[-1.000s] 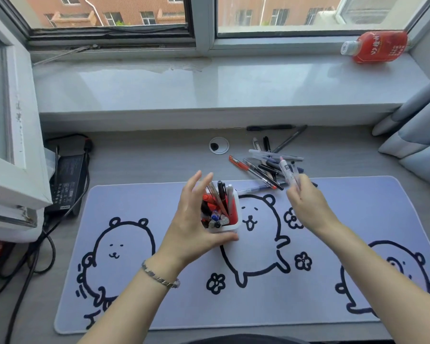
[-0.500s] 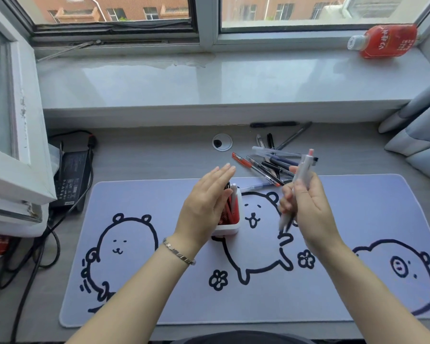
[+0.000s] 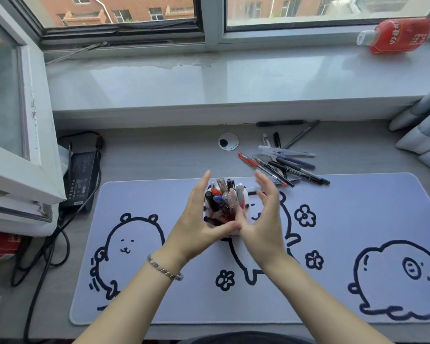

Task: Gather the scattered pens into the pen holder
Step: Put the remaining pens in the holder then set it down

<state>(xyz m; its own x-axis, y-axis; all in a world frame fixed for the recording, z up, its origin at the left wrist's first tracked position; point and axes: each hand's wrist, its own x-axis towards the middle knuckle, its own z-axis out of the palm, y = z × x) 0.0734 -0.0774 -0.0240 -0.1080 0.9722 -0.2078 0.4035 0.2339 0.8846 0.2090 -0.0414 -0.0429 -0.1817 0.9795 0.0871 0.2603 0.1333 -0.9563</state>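
Note:
The white pen holder [image 3: 245, 196] stands on the bear-print desk mat [image 3: 358, 219], packed with several upright pens [image 3: 223, 197]. My left hand [image 3: 196, 227] cups its left side, thumb across the front and fingers straight up beside the pens. On the holder's right side is my right hand [image 3: 263, 219], fingers spread and curled, holding nothing, its thumb against the holder's front. A pile of scattered pens [image 3: 283, 167] lies on the desk behind and to the right, past the mat's far edge. Two more dark pens [image 3: 281, 123] lie near the wall.
A round cable hole [image 3: 228, 142] sits behind the holder. A black power adapter [image 3: 81, 177] and its cables lie at the left, under an open window sash [image 3: 15, 120]. A red bottle [image 3: 395, 34] lies on the sill. Curtain folds [image 3: 422, 135] hang at the right.
My right hand carried a white pen from the pile to the holder and no longer holds it. It now flanks the holder opposite my left hand.

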